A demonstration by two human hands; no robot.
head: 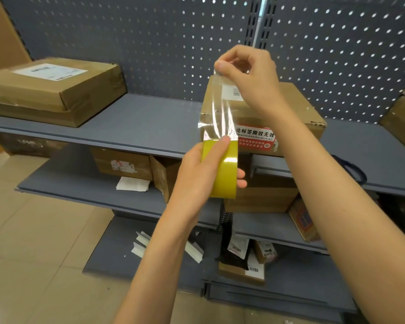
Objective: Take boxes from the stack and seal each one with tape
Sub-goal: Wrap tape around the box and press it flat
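Grey metal shelves (136,118) against a perforated back panel (150,38); tiled floor (33,218) below.

Box (290,108): brown cardboard, red-and-white label, on the top shelf behind the hands.

Tape roll (223,169): yellow, gripped in the left hand (197,174), thumb on its top.

Tape strip (216,108): clear, pulled upward, its end pinched by the right hand (248,71).

Flat box (54,90): top shelf, left.

Lower-shelf parcels partly hidden; their labels unreadable.

Both forearms are showing bare, with no sleeves reaching into view; the left hand (197,174) and right hand (250,73) are wearing nothing.
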